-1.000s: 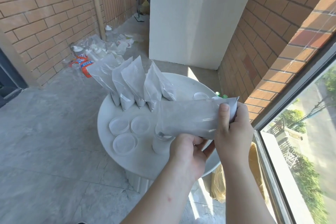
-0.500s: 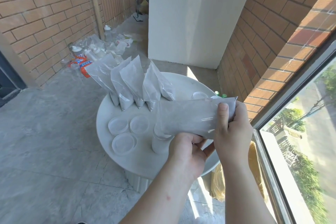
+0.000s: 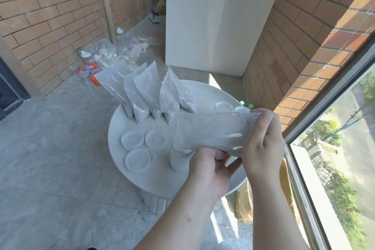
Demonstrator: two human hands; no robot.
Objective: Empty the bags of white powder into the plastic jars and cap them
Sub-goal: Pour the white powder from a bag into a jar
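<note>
Right hand (image 3: 263,144) pinches the raised end of the bag (image 3: 211,130); left hand (image 3: 209,168) grips beneath. Its mouth rests at the jar (image 3: 178,160) on the desk (image 3: 113,148). Risk: the mouth slipping off the rim would spill the contents.

Brick walls (image 3: 50,16), grey tiled floor (image 3: 50,158), white pillar (image 3: 213,16), sunlit window (image 3: 345,158)
</note>
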